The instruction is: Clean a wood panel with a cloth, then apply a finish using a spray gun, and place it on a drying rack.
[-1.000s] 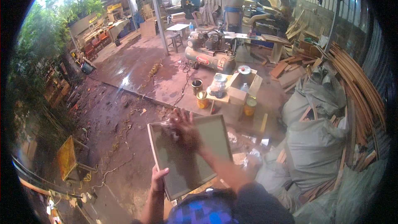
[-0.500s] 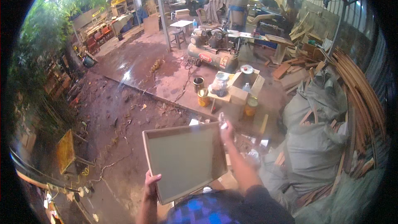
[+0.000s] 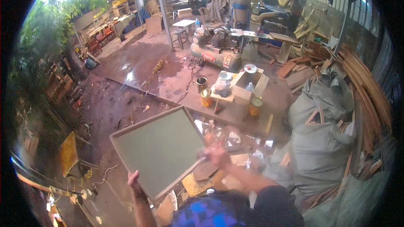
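Observation:
A shallow wooden tray (image 3: 162, 149) with a raised brown rim and a flat grey-green inner panel is held up in front of me, tilted. My left hand (image 3: 135, 181) grips it at the lower left edge, thumb over the rim. My right hand (image 3: 216, 155) is at the tray's right edge, closed and blurred by motion. A small piece, too smeared to name, seems to be in its fingers. My right forearm reaches in from the lower right.
Scrap boards and paper litter the ground below the tray. Ahead stand paint cans (image 3: 206, 98), a low bench with jars (image 3: 224, 86) and an air compressor (image 3: 216, 52). Grey sacks (image 3: 317, 155) and long wood strips (image 3: 368, 96) fill the right. A yellowish board (image 3: 68, 153) stands left.
The tray has swung left and turned, its far corner now pointing away from me. My right hand has come down from the top right corner to the right edge. My left hand moved left with the tray.

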A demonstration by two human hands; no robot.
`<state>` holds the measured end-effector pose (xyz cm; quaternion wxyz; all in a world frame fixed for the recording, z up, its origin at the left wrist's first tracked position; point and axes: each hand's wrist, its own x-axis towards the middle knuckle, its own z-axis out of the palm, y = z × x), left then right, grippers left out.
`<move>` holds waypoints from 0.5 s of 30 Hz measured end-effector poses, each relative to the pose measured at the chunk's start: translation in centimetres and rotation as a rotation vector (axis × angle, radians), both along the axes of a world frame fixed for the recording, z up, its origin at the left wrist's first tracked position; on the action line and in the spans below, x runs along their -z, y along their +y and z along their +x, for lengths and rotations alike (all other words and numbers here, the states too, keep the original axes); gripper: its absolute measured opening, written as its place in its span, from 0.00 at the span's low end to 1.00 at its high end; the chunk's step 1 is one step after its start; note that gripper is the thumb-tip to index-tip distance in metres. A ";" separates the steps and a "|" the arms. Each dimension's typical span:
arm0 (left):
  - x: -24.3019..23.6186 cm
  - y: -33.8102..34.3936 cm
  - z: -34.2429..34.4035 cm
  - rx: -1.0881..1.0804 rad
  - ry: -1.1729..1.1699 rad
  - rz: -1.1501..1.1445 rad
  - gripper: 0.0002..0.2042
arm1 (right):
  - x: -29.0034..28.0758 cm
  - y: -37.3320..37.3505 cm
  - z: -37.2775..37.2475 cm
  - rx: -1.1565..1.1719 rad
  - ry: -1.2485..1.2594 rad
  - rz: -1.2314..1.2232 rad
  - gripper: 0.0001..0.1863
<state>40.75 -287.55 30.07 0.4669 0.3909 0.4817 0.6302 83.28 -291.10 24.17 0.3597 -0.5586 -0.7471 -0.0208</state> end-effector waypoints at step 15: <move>-4.0 -5.8 7.1 0.113 -0.185 -0.035 0.26 | -2.8 8.6 -9.8 0.506 0.407 0.035 0.13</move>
